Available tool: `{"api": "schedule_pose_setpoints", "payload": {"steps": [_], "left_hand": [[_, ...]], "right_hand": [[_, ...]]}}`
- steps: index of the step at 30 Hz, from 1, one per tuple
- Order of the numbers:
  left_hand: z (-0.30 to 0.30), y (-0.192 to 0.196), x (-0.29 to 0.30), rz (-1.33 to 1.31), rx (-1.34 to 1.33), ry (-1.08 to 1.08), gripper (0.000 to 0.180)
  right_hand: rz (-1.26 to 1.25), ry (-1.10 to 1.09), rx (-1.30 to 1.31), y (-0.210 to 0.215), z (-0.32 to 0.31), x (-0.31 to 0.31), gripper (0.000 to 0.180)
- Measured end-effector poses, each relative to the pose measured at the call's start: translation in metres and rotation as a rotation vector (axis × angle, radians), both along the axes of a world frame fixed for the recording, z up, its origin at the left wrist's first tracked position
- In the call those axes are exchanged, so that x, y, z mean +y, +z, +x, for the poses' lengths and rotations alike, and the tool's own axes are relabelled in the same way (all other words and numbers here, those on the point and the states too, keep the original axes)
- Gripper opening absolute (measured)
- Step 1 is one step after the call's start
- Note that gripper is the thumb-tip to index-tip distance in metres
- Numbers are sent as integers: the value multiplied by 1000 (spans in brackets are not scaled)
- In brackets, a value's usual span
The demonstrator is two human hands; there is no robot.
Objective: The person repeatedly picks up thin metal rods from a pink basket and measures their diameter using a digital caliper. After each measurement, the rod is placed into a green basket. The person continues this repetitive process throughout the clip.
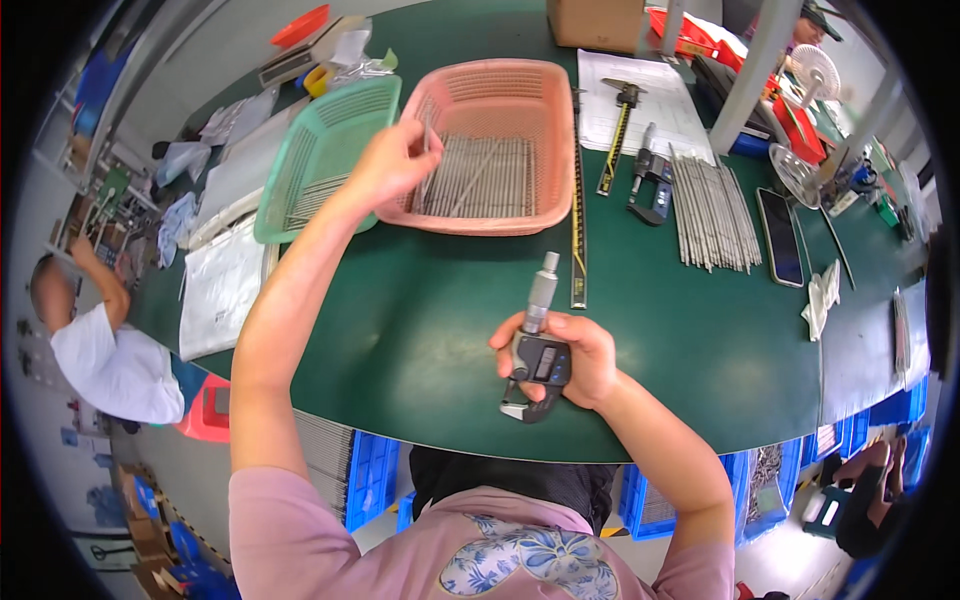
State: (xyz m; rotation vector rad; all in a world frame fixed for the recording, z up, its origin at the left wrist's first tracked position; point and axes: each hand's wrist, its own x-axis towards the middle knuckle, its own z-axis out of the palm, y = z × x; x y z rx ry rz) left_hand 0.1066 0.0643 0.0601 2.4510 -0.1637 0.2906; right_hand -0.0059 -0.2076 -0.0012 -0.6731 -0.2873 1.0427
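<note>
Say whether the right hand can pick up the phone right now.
Probably not: the right hand is wrapped around the digital micrometer, though nothing appears to block its way to the phone.

At your right — black rectangular smartphone [781,237], white round fan [816,73] beyond. Ahead — brown cardboard box [597,25]. Your left: red plastic stool [206,412].

The micrometer [534,345] has a thimble [543,289] of silver metal with a satin sheen and a housing [546,361] of dark, matt plastic. The pink basket [480,225] and green basket [286,172] are 2 plastic units with perforated walls. The rods [490,178] in the pink basket are grey metal. The tabletop [400,320] is smooth, with a soft gloss. The box [595,24] is matt cardboard.
</note>
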Motion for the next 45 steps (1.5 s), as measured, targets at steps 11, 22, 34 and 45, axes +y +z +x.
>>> {"api": "schedule_pose_setpoints", "payload": {"steps": [11,22,34,45], "left_hand": [[-64,20,-43,-861,0,-108,14],[-135,-41,-108,-1394,369,-321,14],[-141,-48,-111,-1384,432,-306,13],[-142,-51,-112,-1385,427,-339,14]], "right_hand": [[-46,-208,22,18,6,-18,74],[70,-509,70,30,18,-35,72],[17,-463,124,23,17,-32,71],[31,-476,100,21,17,-30,71]]}}
